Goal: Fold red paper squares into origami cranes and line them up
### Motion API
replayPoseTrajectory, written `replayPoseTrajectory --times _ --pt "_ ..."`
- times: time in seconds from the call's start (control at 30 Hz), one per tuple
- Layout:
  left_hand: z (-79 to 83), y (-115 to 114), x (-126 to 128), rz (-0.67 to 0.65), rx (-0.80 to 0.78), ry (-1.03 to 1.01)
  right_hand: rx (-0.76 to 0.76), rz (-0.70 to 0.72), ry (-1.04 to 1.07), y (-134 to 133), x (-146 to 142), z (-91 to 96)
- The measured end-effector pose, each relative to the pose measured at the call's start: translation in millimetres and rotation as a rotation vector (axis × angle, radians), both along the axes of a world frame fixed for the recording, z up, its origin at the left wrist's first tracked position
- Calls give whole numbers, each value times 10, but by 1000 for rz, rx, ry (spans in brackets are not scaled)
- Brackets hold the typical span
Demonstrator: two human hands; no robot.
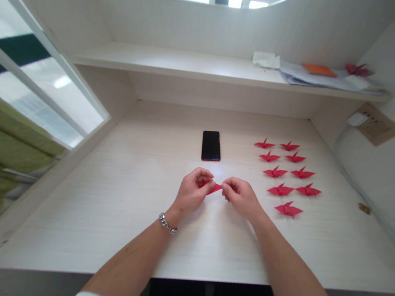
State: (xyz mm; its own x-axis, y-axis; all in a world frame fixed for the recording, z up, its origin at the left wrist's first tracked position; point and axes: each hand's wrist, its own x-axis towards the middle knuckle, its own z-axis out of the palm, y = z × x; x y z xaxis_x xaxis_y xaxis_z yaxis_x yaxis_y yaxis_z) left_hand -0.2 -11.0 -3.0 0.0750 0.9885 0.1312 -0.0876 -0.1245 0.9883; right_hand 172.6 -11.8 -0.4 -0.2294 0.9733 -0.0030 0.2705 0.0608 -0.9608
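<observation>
A small piece of folded red paper is held above the desk between my two hands. My left hand is closed around its left part, thumb on top, and hides much of it. With thumb and fingertips, my right hand pinches its right tip. To the right of my hands stand several red paper cranes in two columns, the closest one nearest the front. Behind my hands lies a black phone, face up.
The pale wooden desk has a raised shelf at the back. Papers, an orange sheet and a red folded paper piece lie on it. At right, a cable hangs from a wall socket.
</observation>
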Motion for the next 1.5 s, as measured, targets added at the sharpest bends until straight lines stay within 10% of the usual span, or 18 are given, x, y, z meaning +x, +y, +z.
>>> replayPoseTrajectory --times 0.6,0.83,1.03,1.23,1.5 --pt "-9 -30 -7 -59 7 48 -10 22 -106 2 63 68" --pt "34 43 -98 128 35 30 -74 -135 109 61 173 46" --pt "22 -8 31 14 16 29 9 -43 120 12 -6 74" --pt "102 -54 -18 -172 69 435 216 50 -236 -37 48 127" --pt "153 -22 -131 -312 43 546 7 119 -189 -9 179 190"
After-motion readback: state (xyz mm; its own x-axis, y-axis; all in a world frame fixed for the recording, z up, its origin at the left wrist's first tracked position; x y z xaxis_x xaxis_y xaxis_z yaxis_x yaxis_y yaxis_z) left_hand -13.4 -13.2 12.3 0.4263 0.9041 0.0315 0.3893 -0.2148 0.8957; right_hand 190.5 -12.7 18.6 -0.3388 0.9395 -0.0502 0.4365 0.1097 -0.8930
